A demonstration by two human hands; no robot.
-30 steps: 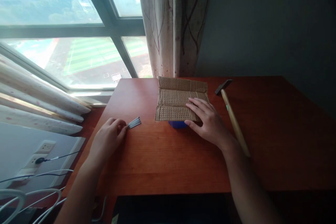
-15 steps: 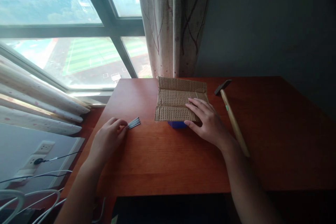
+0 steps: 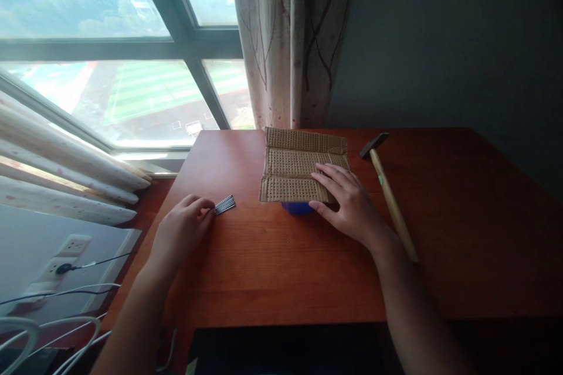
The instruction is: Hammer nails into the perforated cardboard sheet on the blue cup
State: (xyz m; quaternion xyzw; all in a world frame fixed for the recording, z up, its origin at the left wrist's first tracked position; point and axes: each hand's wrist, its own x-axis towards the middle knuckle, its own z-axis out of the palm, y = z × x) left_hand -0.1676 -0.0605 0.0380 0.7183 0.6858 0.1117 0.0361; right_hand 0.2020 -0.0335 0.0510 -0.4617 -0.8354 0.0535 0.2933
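Note:
My left hand (image 3: 181,228) rests on the red-brown table (image 3: 281,269) with its fingers curled, the fingertips pinching the near ends of a small bundle of metal nails (image 3: 225,204). My right hand (image 3: 347,200) lies flat with fingers spread on the right part of a folded, perforated sheet of cardboard (image 3: 294,167). Under the cardboard's near edge a blue object (image 3: 297,207) shows in part. A hammer (image 3: 387,187) with a wooden handle lies on the table just right of my right hand, its dark head pointing away from me.
A patterned curtain (image 3: 292,41) hangs behind the table, next to a large window (image 3: 109,41). At the lower left are a wall socket (image 3: 73,246) with a plugged cable and white cords. A dark wall stands behind the table at right.

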